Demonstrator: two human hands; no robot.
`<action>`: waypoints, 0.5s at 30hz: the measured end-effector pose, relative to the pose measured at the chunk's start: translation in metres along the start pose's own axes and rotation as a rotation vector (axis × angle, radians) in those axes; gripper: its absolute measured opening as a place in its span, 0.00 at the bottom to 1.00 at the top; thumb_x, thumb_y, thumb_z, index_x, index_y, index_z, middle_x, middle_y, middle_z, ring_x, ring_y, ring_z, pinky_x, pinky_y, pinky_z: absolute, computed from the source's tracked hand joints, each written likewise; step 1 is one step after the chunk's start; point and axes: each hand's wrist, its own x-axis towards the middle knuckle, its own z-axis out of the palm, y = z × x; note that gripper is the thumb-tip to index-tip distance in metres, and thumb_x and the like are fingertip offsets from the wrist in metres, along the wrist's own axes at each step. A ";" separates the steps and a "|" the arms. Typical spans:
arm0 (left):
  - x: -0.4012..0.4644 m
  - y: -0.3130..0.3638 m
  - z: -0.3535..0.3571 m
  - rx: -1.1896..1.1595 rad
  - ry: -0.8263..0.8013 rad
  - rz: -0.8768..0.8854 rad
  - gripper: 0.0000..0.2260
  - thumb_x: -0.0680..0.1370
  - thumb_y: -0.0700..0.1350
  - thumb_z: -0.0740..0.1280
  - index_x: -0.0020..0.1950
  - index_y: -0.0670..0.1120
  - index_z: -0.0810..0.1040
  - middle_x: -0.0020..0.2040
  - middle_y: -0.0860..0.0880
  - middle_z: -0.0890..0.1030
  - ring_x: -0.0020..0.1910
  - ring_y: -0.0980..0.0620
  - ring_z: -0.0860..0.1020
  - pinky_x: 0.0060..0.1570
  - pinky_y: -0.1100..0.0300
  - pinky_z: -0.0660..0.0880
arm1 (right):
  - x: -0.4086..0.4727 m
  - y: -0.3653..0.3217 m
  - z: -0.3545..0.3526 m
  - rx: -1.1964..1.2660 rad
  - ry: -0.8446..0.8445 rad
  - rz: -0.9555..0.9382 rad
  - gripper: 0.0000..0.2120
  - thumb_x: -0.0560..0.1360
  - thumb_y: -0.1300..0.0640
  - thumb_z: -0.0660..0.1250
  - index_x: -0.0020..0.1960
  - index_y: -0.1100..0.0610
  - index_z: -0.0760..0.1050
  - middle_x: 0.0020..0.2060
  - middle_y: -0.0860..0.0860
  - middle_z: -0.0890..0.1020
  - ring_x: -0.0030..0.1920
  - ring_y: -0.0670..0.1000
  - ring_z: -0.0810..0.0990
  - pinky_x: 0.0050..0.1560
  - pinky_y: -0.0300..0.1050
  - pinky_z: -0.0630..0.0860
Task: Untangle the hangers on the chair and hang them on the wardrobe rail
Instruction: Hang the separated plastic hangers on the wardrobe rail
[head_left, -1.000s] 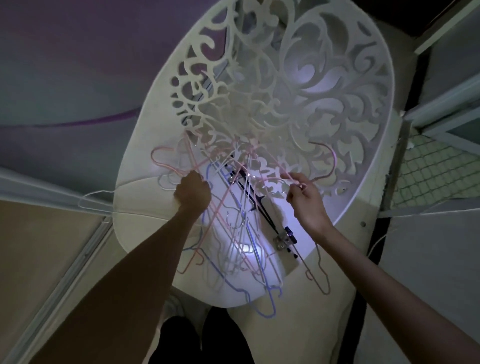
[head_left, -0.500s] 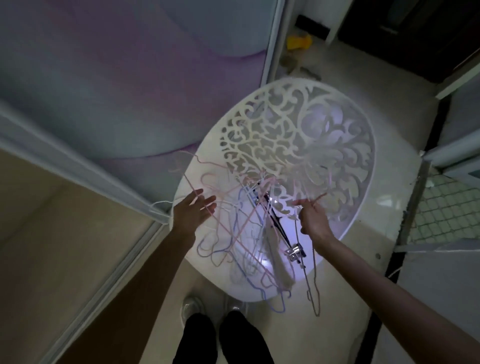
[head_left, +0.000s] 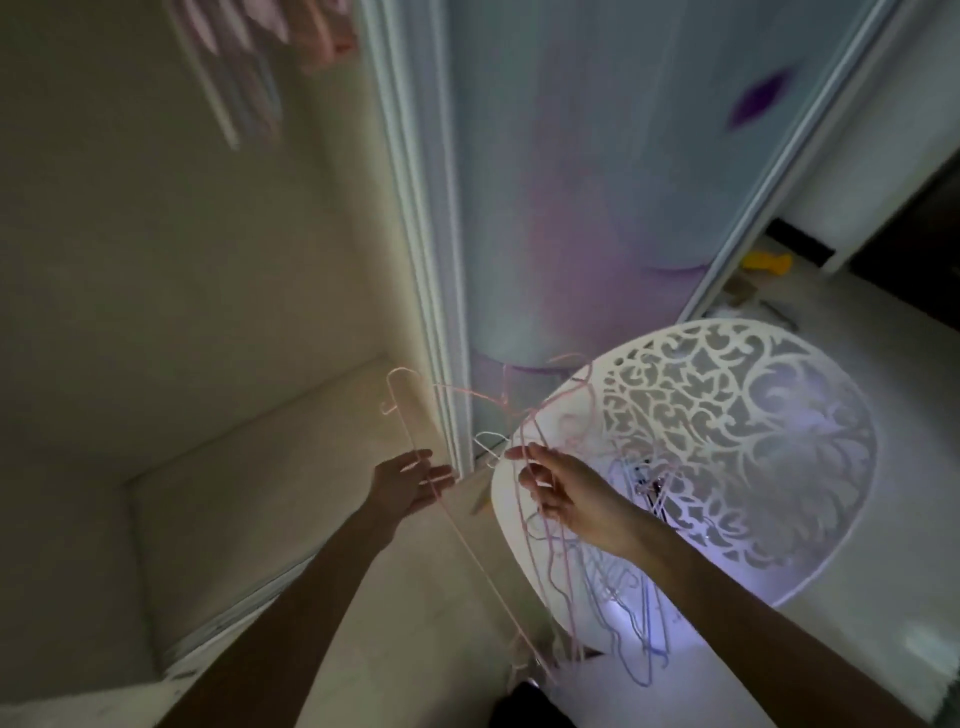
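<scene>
A yellow object (head_left: 768, 263) lies on the floor (head_left: 857, 322) beside the sliding door (head_left: 571, 182).

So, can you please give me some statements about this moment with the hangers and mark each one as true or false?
1. The right hand holds a bunch of pink hangers. True.
2. The left hand is closed in a fist. False: its fingers are stretched out, with one pink hanger across them.
3. Some hangers still lie on the white chair. True: thin wire hangers remain on its seat.
4. Both hands are resting on the chair seat. False: both are raised, to the left of the chair.
5. Pink things hang at the top left. True, though blurred.
</scene>
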 end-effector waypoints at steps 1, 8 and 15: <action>-0.008 0.003 -0.018 0.038 0.048 -0.009 0.08 0.81 0.37 0.57 0.46 0.43 0.74 0.27 0.50 0.82 0.25 0.53 0.80 0.29 0.65 0.76 | 0.000 0.002 0.024 -0.087 -0.014 -0.016 0.12 0.82 0.55 0.53 0.49 0.55 0.74 0.29 0.48 0.68 0.20 0.41 0.60 0.23 0.32 0.56; -0.072 0.032 -0.092 0.214 0.108 0.198 0.09 0.74 0.38 0.65 0.52 0.43 0.68 0.37 0.45 0.74 0.21 0.62 0.75 0.25 0.69 0.70 | 0.002 0.028 0.160 -0.572 -0.143 -0.056 0.12 0.82 0.53 0.53 0.46 0.53 0.72 0.31 0.47 0.72 0.24 0.40 0.65 0.27 0.34 0.62; -0.096 0.071 -0.157 0.108 0.073 0.270 0.07 0.77 0.29 0.58 0.53 0.35 0.70 0.20 0.50 0.77 0.15 0.57 0.73 0.15 0.70 0.65 | 0.014 0.021 0.254 -0.767 -0.201 -0.140 0.14 0.82 0.50 0.52 0.44 0.51 0.73 0.30 0.48 0.70 0.20 0.39 0.63 0.22 0.31 0.62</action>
